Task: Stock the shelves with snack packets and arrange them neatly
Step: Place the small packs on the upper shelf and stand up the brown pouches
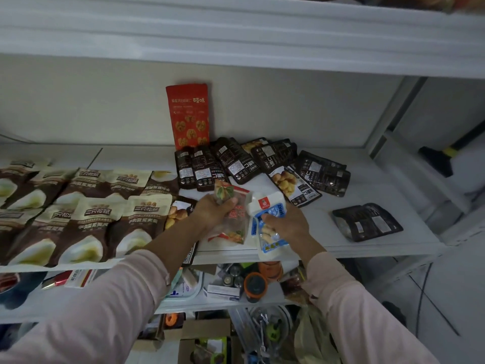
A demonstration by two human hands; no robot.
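A transparent snack packet (236, 222) with red print is gripped by the left hand (210, 210), the fingers and thumb being curled round its upper half. It is held in front of the red walnut packet (189, 116), near the front edge of the white shelf (328, 227). Whether its lower end rests on the shelf cannot be told. Just beside it, further to the right of the red walnut packet, a white-and-blue snack packet (273, 208) is grasped by the right hand (288, 223), whose fingers are closed over its middle. The lower end of this packet is seen overhanging the shelf's front edge. The two held packets are touching or nearly touching along their sides.

The red walnut packet itself is stood upright against the back wall. Directly in front of it, a loose cluster of dark brown packets (236, 161) is spread flat on the shelf, overlapping one another and fanned out to its right. One more dark packet (367, 222) is laid alone, well to the right of the red walnut packet and nearer the front edge. To the left of the red walnut packet, cream-and-brown packets (91, 216) are laid in overlapping rows.

Both forearms are covered by pale pink sleeves (105, 311). Below the red walnut packet's level, a lower shelf (39, 311) is crowded with mixed goods, among them an orange-rimmed jar (256, 285).
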